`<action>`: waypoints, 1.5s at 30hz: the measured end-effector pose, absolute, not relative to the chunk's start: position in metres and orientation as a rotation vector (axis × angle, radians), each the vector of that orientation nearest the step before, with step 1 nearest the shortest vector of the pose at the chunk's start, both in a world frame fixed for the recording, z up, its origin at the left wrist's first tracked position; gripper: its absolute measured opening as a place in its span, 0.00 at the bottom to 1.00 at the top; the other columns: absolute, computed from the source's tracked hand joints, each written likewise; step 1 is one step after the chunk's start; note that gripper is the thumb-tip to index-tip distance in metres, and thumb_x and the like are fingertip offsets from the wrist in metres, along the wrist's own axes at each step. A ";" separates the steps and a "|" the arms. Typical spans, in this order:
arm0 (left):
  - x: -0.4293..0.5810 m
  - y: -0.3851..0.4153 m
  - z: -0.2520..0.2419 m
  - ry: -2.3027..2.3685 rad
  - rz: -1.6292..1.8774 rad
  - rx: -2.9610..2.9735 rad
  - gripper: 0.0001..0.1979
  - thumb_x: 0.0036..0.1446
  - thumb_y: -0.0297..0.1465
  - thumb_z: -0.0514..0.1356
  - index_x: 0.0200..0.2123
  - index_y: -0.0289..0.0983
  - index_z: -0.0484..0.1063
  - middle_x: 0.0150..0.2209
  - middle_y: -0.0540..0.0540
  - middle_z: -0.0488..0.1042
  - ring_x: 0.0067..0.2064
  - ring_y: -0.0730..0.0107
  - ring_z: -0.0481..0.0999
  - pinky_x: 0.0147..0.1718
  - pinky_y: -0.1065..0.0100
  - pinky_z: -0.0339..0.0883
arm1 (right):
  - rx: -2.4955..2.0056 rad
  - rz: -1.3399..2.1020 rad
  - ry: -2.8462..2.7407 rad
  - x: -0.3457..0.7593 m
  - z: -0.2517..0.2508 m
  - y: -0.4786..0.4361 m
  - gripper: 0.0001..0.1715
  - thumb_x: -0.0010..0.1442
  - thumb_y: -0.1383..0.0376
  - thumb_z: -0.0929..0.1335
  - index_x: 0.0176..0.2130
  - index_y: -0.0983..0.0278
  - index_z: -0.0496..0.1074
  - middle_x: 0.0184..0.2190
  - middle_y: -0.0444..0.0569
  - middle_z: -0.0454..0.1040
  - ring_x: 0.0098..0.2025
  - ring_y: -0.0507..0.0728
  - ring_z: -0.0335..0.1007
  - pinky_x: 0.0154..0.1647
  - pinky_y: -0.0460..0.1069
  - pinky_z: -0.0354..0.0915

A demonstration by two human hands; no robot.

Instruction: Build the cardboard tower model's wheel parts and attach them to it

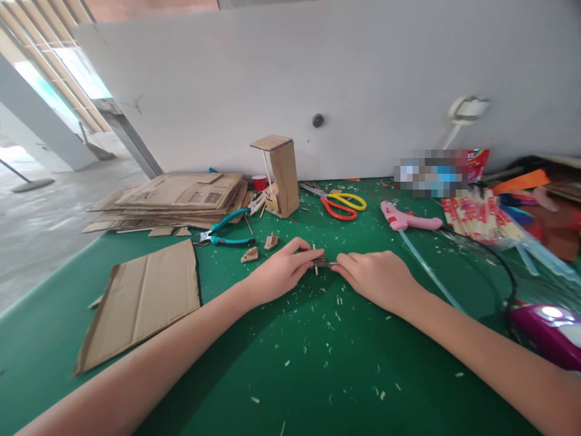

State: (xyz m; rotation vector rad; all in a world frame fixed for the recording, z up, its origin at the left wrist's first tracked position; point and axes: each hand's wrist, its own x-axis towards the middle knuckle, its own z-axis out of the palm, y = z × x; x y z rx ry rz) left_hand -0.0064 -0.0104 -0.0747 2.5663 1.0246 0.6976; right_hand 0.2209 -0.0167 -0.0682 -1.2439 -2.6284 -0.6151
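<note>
A thin wooden stick (pixel 315 259) — mostly hidden between fingertips — sits mid-surface on the green mat (pixel 318 363). The left hand (pixel 281 269) pinches it; the right hand (pixel 374 278) pinches a small dark tool, too covered to identify. A clear bag (pixel 481 221) near the right edge holds wooden sticks.

Head camera, close, tilted down over green table (pixel 318 363), facing wall (pixel 318 72).
</note>
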 end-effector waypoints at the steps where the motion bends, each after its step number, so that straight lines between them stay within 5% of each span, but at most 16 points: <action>1: -0.006 -0.011 -0.075 1.026 0.685 2.576 0.19 0.64 0.28 0.46 0.57 0.40 0.62 0.47 0.42 0.63 0.46 0.68 0.69 0.49 0.62 0.65 | -1.240 -0.613 -2.637 0.221 -0.067 -0.016 0.20 0.66 0.57 0.56 0.29 0.63 0.67 0.20 0.44 0.73 0.18 0.51 0.66 0.20 0.49 0.36; 29: 0.002 -0.007 -0.073 1.080 0.779 2.985 0.15 0.65 0.28 0.47 0.51 0.36 0.67 0.41 0.41 0.68 0.41 0.65 0.70 0.40 0.60 0.68 | -1.216 -0.826 -2.562 0.221 -0.072 -0.015 0.18 0.65 0.58 0.58 0.28 0.62 0.65 0.19 0.42 0.70 0.19 0.54 0.67 0.20 0.49 0.34; 36: -0.001 -0.005 -0.079 1.047 0.900 2.648 0.24 0.58 0.24 0.52 0.58 0.37 0.54 0.46 0.43 0.69 0.46 0.67 0.71 0.47 0.63 0.68 | -1.207 -0.792 -2.575 0.222 -0.072 -0.013 0.18 0.65 0.57 0.58 0.28 0.62 0.65 0.19 0.41 0.71 0.17 0.52 0.65 0.20 0.48 0.34; 41: -0.002 -0.002 -0.081 1.078 0.923 2.548 0.12 0.57 0.23 0.54 0.45 0.37 0.65 0.42 0.46 0.70 0.44 0.69 0.71 0.45 0.64 0.68 | -1.185 -0.801 -2.573 0.221 -0.072 -0.013 0.19 0.66 0.57 0.57 0.28 0.62 0.65 0.19 0.42 0.71 0.19 0.53 0.66 0.20 0.49 0.34; 45: -0.003 -0.002 -0.079 1.015 0.931 2.572 0.13 0.58 0.23 0.53 0.46 0.38 0.67 0.43 0.46 0.69 0.45 0.70 0.71 0.47 0.65 0.67 | -1.233 -0.715 -2.631 0.221 -0.068 -0.013 0.17 0.65 0.57 0.59 0.29 0.61 0.66 0.20 0.41 0.72 0.18 0.53 0.66 0.20 0.49 0.34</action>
